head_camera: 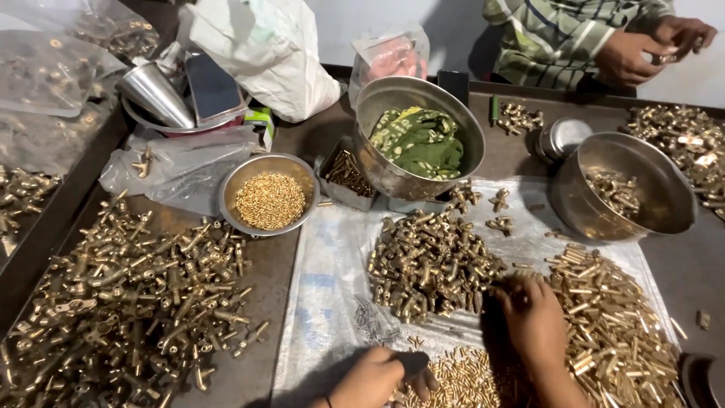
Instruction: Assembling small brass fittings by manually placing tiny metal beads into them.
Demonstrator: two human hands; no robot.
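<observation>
Brass everywhere on this tabletop [287, 279]. Biggest heap is the pile of tee fittings [128, 302] far left, well away from both hands. The middle fittings pile [430, 264] sits on a white plastic sheet [325, 302], just up and left of the right hand [532, 317], which lies palm-down, fingers spread loosely, touching the edge where that pile meets the brass tubes [604, 317] on its right. The tubes mostly run diagonally. Left hand [377, 378] is lower, curled around something dark, can't tell what, beside small pins [461, 381]. Behind: white plastic bag [264, 49], clear pinkish packet [389, 57], small green box [260, 117].
</observation>
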